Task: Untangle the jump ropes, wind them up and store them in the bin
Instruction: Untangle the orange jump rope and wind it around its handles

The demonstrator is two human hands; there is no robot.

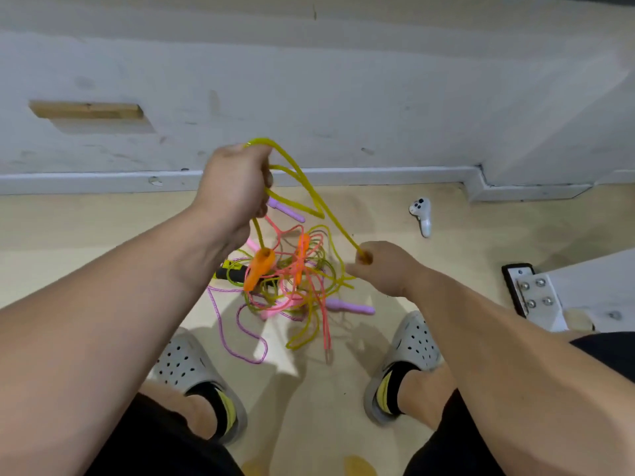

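Observation:
A tangle of jump ropes (292, 286) lies on the floor between my feet: pink, purple and yellow cords mixed together. My left hand (233, 187) is raised above the pile, shut on loops of the yellow rope (302, 180). One orange handle (259, 269) dangles below that hand. My right hand (381, 269) pinches the same yellow rope lower down, to the right of the pile. A second orange handle (302, 249) sits in the tangle. Purple handles lie at the pile's far side (287, 209) and right side (350, 306). No bin is visible.
A white game controller (422, 214) lies on the floor near the wall's baseboard (103, 182). A black-and-white metal bracket with bolts (531, 293) stands at the right. My feet in grey clogs (187, 365) flank the pile. A black-and-yellow handle (230, 271) lies partly under my left forearm.

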